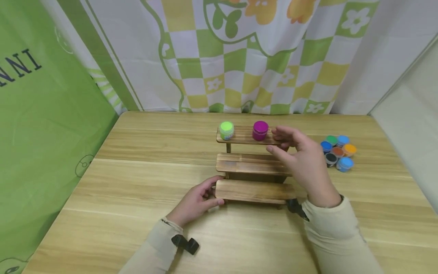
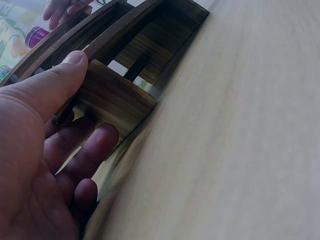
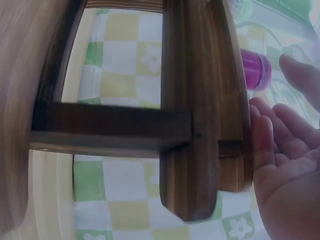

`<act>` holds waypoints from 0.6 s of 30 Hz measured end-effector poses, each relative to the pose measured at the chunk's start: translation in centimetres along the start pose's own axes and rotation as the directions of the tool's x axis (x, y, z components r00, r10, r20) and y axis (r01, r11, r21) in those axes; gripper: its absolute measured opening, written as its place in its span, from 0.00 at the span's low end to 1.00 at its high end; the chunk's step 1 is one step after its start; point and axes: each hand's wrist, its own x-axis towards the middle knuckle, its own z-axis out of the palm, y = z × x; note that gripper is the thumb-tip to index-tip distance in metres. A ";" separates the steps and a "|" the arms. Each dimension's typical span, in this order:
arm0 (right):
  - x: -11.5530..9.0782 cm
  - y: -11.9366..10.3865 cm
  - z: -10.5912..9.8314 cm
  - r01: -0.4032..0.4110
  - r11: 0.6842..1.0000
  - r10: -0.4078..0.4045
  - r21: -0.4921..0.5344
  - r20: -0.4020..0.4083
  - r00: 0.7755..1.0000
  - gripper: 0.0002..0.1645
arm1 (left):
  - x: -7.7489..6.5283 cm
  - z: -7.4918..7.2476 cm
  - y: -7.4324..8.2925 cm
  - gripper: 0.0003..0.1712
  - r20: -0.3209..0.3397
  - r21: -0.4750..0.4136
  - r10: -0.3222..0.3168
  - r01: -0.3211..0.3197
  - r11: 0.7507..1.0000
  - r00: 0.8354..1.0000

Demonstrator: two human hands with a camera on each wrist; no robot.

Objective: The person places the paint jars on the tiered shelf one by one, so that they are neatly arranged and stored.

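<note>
1. Jar of deep magenta, squat and round (image 1: 260, 131), stands upright near the top centre of the head view, on the top tier (image 1: 243, 134) of a three-tiered brown wooden rack (image 1: 254, 190), right of that tier's middle

2. From the right hand (image 1: 306, 163), this jar lies just to the left in the head view, close off the fingertips; a narrow gap shows between them, so they look apart

3. The right hand reaches over the right end of the rack, its thumb spread away from lightly bent fingers, with nothing seen between them; in the right wrist view the jar sits at the upper right, beyond the fingertips

4. The left hand (image 1: 198, 201), at lower centre-left of the head view, grips the left end of the rack's lowest tier, thumb at the front corner and fingers round the side; it is much farther from the magenta jar than the right hand

5. The rack's long axis runs left to right across the frame, its tiers rising towards the top

6. A bright green round jar (image 1: 226, 130) stands at the top tier's left end, while a cluster of seven small round jars in mixed colours (image 1: 337, 152) is on the pale wood-grain table (image 1: 137, 182) at the right of the frame, beyond the right hand
</note>
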 end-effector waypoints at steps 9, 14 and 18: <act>-0.2 1.7 -2.0 0.010 0.973 0.003 0.230 -0.057 0.998 0.22 | 0.0 0.1 -0.1 0.40 0.000 0.005 0.005 -0.005 1.000 1.000; -0.1 2.5 -3.0 0.002 0.968 0.017 0.251 -0.077 0.997 0.22 | 0.0 0.1 -0.1 0.40 0.000 0.000 0.003 -0.003 1.000 1.000; -0.1 2.8 -3.8 -0.032 0.977 0.042 0.209 -0.047 0.998 0.22 | 0.0 0.1 0.0 0.40 -0.008 -0.011 -0.005 0.005 1.000 1.000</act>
